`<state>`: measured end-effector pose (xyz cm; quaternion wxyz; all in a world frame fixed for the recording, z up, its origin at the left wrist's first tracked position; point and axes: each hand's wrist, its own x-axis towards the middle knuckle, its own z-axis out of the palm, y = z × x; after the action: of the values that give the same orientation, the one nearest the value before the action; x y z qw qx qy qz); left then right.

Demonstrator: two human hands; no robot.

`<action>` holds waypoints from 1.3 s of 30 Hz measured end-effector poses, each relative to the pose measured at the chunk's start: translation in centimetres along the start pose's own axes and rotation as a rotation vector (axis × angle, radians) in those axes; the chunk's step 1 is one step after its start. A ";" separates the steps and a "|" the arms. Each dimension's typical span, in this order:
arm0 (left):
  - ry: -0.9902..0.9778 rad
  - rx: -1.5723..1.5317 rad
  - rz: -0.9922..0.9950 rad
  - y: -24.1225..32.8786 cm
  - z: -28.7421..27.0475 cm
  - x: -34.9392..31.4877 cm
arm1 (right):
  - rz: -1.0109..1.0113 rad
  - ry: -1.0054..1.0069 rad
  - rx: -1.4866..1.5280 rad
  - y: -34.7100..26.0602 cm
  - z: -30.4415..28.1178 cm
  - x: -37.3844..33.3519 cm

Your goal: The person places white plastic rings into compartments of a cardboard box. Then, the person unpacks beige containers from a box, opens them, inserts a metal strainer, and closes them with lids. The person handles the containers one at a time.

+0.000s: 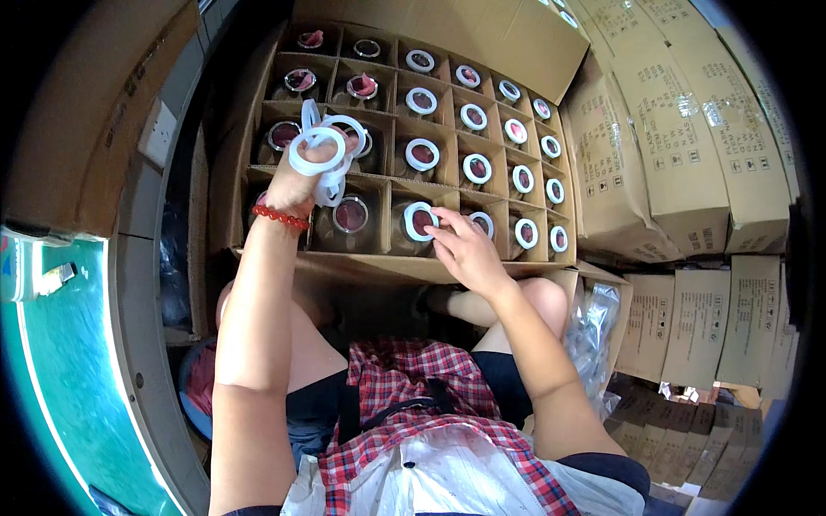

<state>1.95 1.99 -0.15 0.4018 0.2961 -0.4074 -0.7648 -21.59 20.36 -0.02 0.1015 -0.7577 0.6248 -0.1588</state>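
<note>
With the right grip (469,251), touches the right-hand side of a white ring (408,222) lying around the mouth of a glass jar (422,222) at the lower middle of the frame, fingertips bent against the rim; cannot tell from this view whether pinched on the ring or only resting there. Reaches in from the lower right, so has the ring just to the upper left of the fingers, face up toward the camera. Being round, gives no long axis to line up with, only the near edge under the fingertips.

With the left grip (295,182), clasps a bunch of loose rings (317,132) left of centre in the frame, several overlapping, one broad face toward the camera, others tipped at angles. Holds that bunch over the left part of the divided carton (465,21), up and to the left of the right grip, well apart from the ring at the fingertips.

Just below and to the right of the left grip, shows a ringless jar (350,215), between both grips but nearer the left. Toward the upper left of the frame, shows more bare-mouthed jars (362,86) in two columns, some with pink material at the mouth, some partly hidden behind the loose rings; toward the right, shows ringed jars (476,168) in neighbouring compartments
</note>
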 end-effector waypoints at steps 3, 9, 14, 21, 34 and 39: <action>-0.021 0.006 -0.013 0.1 -0.3 -0.1 | -0.060 -0.062 -0.202 0.0 -0.8 -0.5; -0.011 0.020 0.009 0.0 0.8 0.3 | -0.146 -0.044 -0.227 -1.1 -0.3 0.6; -0.009 0.022 0.013 -0.2 1.2 0.6 | -0.198 -0.102 -0.269 -1.1 -0.5 1.9; 0.014 0.004 0.001 0.3 2.2 0.2 | -0.173 -0.139 -0.342 -1.6 -0.7 2.6; -0.042 0.097 0.168 -1.1 0.5 0.4 | -0.369 0.339 -0.061 -10.1 -4.1 10.5; 0.082 0.263 0.196 0.5 -0.4 -0.1 | -0.312 0.419 0.378 -10.3 -3.0 12.7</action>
<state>2.54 1.75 0.13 0.4485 0.3360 -0.5141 -0.6493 -11.12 10.16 7.89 0.0842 -0.7628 0.4680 -0.4382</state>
